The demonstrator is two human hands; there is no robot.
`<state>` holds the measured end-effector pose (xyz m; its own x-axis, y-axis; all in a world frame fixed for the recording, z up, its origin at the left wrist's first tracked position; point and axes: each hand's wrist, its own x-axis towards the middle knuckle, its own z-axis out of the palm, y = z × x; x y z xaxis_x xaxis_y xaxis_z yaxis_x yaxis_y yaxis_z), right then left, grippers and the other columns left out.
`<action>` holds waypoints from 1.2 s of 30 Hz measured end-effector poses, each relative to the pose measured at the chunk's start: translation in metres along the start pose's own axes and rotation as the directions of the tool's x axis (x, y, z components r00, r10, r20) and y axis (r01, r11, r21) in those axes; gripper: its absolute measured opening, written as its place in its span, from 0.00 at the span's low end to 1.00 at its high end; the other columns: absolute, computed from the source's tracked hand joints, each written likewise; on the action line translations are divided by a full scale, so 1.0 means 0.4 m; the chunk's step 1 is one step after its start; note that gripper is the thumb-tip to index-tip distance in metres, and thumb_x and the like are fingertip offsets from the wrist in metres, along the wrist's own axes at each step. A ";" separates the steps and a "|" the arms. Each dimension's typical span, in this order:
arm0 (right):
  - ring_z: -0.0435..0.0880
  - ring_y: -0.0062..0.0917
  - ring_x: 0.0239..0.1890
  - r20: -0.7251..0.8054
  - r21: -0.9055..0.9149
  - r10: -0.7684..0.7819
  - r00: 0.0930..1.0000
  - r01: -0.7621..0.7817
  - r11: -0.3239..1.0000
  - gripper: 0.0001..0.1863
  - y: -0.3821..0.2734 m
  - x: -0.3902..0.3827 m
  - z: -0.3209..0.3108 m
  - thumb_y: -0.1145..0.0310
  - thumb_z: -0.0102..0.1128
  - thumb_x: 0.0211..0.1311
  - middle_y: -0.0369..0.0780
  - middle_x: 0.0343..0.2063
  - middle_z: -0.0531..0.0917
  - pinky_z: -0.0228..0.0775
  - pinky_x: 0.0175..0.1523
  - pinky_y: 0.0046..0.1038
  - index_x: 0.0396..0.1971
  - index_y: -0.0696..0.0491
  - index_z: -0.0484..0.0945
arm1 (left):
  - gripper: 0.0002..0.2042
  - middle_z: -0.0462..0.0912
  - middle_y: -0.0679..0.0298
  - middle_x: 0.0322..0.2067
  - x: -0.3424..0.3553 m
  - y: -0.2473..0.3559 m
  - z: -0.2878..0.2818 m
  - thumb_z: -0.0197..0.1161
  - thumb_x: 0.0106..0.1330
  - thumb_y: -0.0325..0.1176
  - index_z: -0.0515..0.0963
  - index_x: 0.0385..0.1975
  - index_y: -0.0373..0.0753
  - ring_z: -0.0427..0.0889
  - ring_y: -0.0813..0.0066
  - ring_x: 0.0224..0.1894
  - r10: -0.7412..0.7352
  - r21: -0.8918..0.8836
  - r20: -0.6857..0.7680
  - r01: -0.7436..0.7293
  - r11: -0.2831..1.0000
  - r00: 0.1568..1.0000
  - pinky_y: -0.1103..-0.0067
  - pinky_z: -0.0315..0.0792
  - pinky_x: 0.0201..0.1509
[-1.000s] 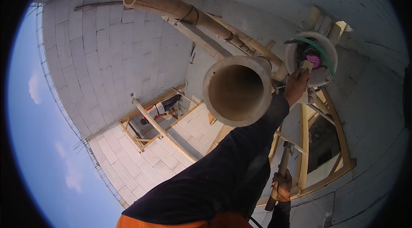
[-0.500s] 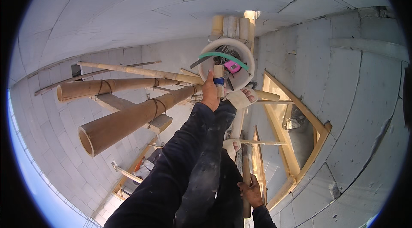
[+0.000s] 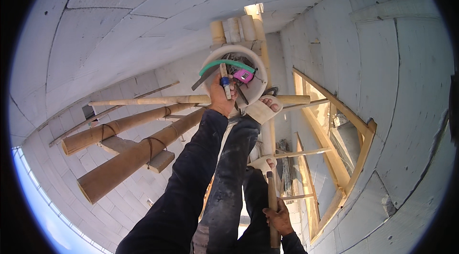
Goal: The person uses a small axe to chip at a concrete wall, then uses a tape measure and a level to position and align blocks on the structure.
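Note:
My left hand [image 3: 221,96] grips a short wooden piece with a blue band [image 3: 224,78] over the near rim of a white bucket [image 3: 216,55], which holds a green curved strip [image 3: 210,65], a pink tape measure [image 3: 244,75] and tangled grey bits. Upright below it, a wooden-handled tool [image 3: 272,192] is in my right hand [image 3: 278,219], fingers wrapped round the shaft; I cannot make out its head clearly. My sandaled feet [image 3: 265,109] rest on pale poles beside and below the bucket.
Bamboo poles [image 3: 138,153] tied with cord run over a block [image 3: 160,161] at left. A timber window frame [image 3: 354,115] is in the right block wall [image 3: 397,86]. Short cylinders [image 3: 233,29] stand beyond the bucket. Walls drop away below, with sky at the lower left.
My view has swung round, putting the bucket nearer the middle and the bamboo poles lower left. The other worker seen below earlier is now mostly hidden. Both hands keep their holds.

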<state>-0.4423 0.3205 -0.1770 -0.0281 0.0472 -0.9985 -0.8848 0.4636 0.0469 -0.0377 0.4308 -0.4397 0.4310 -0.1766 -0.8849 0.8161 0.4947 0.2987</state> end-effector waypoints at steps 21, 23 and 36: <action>0.80 0.21 0.20 0.012 0.244 0.022 1.000 -0.024 0.969 0.31 0.045 0.055 0.018 0.72 0.71 0.63 0.37 0.26 0.80 0.74 0.23 0.27 0.65 0.56 0.70 | 0.22 0.84 0.57 0.57 0.171 -0.112 0.023 0.52 0.83 0.44 0.68 0.69 0.37 0.84 0.59 0.60 0.029 0.151 0.109 -0.045 0.987 0.994 0.59 0.76 0.67; 0.79 0.21 0.20 0.015 0.259 0.033 0.999 -0.035 0.965 0.32 0.041 0.058 0.018 0.72 0.71 0.63 0.37 0.26 0.80 0.74 0.23 0.27 0.65 0.56 0.69 | 0.23 0.83 0.55 0.59 0.204 -0.104 -0.002 0.55 0.80 0.40 0.69 0.69 0.38 0.81 0.56 0.64 0.122 0.298 0.005 -0.118 0.947 0.992 0.57 0.76 0.67; 0.79 0.22 0.18 0.035 0.349 0.042 0.998 -0.052 0.936 0.32 0.037 0.082 0.037 0.76 0.68 0.64 0.38 0.25 0.80 0.73 0.22 0.26 0.68 0.57 0.69 | 0.34 0.72 0.51 0.70 0.214 -0.076 0.005 0.70 0.64 0.45 0.73 0.72 0.42 0.67 0.44 0.74 0.186 0.552 0.555 -0.192 -0.811 0.811 0.51 0.62 0.71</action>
<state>-0.4492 0.3421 -0.2086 -0.0493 0.0979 -0.9940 -0.6639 0.7403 0.1058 -0.0249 0.3990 -0.5237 0.7148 -0.5234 -0.4638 -0.5323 -0.8373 0.1247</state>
